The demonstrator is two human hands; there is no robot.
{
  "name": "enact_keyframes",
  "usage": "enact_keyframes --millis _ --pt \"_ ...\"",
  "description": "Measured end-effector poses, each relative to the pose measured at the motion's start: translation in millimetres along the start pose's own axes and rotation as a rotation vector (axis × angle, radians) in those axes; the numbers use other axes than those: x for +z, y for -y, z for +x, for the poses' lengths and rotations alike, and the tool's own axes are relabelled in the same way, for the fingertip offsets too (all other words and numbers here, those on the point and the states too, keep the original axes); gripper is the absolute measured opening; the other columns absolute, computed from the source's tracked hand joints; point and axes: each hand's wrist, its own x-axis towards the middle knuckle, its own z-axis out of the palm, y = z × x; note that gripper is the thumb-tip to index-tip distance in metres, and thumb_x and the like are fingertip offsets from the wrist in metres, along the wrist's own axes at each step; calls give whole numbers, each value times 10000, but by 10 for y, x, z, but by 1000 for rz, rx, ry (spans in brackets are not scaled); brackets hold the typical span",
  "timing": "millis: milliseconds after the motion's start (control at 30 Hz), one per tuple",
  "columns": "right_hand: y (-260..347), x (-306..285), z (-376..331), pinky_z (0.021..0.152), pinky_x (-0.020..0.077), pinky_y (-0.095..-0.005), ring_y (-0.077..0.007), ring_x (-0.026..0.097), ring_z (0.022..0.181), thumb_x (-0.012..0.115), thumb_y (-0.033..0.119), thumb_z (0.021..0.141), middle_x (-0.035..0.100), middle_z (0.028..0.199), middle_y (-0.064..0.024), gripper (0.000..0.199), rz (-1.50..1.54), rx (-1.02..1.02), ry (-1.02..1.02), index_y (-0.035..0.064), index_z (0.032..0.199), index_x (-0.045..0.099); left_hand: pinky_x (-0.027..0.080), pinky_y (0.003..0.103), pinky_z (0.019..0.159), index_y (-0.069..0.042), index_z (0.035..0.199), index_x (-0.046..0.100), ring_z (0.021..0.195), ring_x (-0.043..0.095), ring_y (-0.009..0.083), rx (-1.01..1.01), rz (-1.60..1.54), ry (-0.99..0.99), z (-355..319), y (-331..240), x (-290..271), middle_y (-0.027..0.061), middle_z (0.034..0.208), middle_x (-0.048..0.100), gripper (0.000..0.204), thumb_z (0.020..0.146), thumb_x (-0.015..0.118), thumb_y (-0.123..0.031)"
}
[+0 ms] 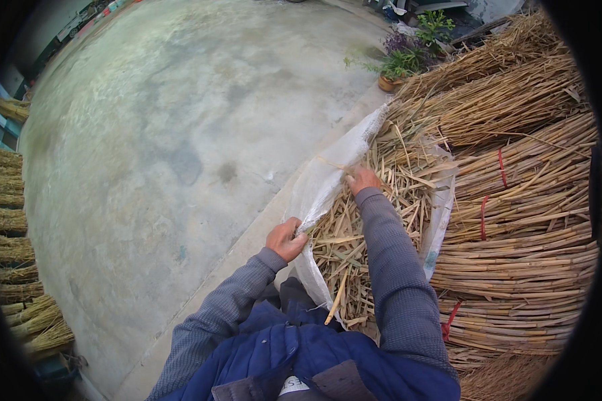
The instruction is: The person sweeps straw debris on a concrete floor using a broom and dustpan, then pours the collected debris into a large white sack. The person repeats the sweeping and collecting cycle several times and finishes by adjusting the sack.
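A white woven sheet or sack [328, 179] lies spread in front of me, heaped with dry tan leaves and husks [344, 257]. My left hand [287, 239] is closed round the near left edge of the white cloth. Farther off, my right hand [363, 179] reaches over the heap to the inside of the cloth's left edge. Its fingers are curled in and partly hidden, so what they grip, if anything, cannot be made out. One thicker yellow stalk piece [336, 301] sticks out near my body.
Bundles of long dry stalks [515, 260], tied with red bands [483, 218], are stacked along the right. More bundles [10, 234] line the far left. A potted plant [398, 67] stands at the back right. Grey concrete floor [160, 147] stretches between.
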Motion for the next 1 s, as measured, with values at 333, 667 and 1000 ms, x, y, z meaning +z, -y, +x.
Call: enact_keyframes --millis 333,667,1000 --pt "-991 -235 -450 716 469 -394 -319 581 817 497 243 802 591 863 -176 246 -390 -37 273 35 861 616 422 232 401 -2 811 545 468 512 89 -156 -362 -94 121 97 37 24 607 524 109 740 500 -72" --pt "-1057 464 -366 787 468 -363 -296 575 917 539 174 763 595 932 -172 217 -343 146 506 48 919 620 420 219 376 -19 837 532 468 495 82 -235 -531 -70 169 134 -66 12 640 523 100 770 473 -65" --pt "-393 -1478 -1482 743 456 -378 -287 555 786 537 237 788 553 853 -148 298 -65 -182 155 23 996 530 423 220 375 -7 839 522 461 492 90 -194 -525 133 307 85 -77 24 641 517 112 764 470 -73"
